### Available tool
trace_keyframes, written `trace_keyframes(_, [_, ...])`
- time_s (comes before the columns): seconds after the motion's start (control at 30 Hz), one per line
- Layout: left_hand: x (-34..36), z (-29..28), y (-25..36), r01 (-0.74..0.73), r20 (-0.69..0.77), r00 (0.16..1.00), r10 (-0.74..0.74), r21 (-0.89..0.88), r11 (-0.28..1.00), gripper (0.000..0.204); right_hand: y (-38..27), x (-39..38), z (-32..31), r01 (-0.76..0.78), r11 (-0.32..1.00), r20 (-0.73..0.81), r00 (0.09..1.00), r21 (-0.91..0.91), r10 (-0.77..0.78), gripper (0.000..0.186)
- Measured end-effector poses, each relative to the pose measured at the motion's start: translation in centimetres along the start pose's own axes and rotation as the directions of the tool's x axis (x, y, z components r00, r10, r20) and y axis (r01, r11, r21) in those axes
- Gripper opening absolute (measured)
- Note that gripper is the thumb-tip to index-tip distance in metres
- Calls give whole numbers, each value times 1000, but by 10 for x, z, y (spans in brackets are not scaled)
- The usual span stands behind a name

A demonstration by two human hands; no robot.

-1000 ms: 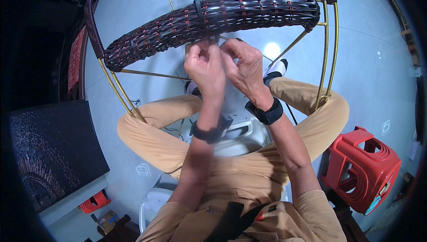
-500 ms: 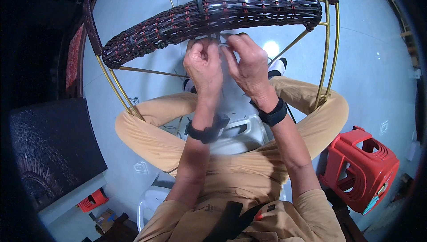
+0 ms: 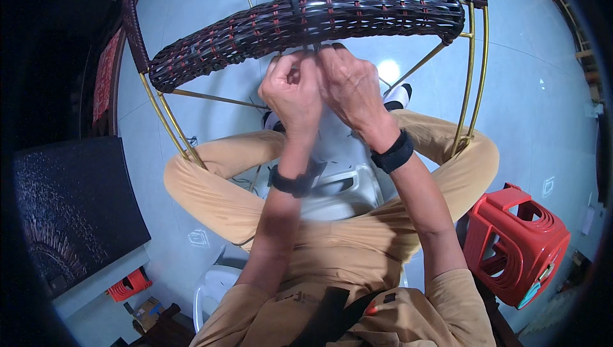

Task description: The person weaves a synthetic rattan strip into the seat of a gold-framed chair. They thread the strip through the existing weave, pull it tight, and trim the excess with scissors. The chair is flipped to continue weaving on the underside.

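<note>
Cool, strong light fills the pale floor [image 3: 523,104], where a round white glare [image 3: 388,71] burns out all detail — a reflection that suggests light from above — while small highlights glint along the dark wicker roll [image 3: 377,12] and soft shadows fall across the tan trousers [image 3: 217,187]. A milky blur smears the middle of the view, veiling the inner edge of the left wristband [image 3: 290,182]. Toward the rim straight edges bow, detail softens and the corners sink into black — the left side dimmest.
</note>
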State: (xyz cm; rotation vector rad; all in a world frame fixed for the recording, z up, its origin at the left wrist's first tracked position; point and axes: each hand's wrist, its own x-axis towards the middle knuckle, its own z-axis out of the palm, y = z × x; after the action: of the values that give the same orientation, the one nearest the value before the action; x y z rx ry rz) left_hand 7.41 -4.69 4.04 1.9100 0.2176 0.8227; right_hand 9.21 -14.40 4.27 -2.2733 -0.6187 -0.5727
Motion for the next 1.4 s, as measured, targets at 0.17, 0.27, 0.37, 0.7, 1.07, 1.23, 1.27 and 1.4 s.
trace_keyframes(0.17, [2, 0, 8, -75, -121, 990, 79, 34, 997, 9, -3, 4, 11, 37, 994, -140, 990, 100, -22, 12])
trace_keyframes(0.27, [3, -3, 14, -100, -130, 986, 109, 74, 992, 10, -5, 2, 16, 12, 986, -193, 981, 169, 21, 13])
trace_keyframes(0.37, [3, -6, 11, -126, -129, 982, 138, 94, 988, 10, -9, 2, 20, -20, 968, -240, 967, 251, 82, 13])
trace_keyframes(0.7, [1, -3, 15, -59, -146, 988, 46, -86, 995, 8, -8, 3, 34, -288, 827, -266, 851, 483, 452, 9])
trace_keyframes(1.07, [6, -9, 8, -7, -49, 999, -6, -257, 966, 11, -1, 1, 20, -484, 475, 132, 789, 735, 600, 13])
trace_keyframes(1.23, [-2, -12, 5, 221, 67, 973, -219, -528, 820, 13, -17, 7, 7, -512, 82, 367, 710, 855, 600, 12])
trace_keyframes(1.27, [-3, -16, 4, 300, 127, 953, -274, -521, 799, 14, -19, 9, 8, -492, 74, 356, 717, 867, 600, 12])
trace_keyframes(1.4, [-8, -18, -7, 524, 367, 851, -374, -575, 628, 19, -25, 6, 7, -465, 51, 360, 745, 884, 562, 12])
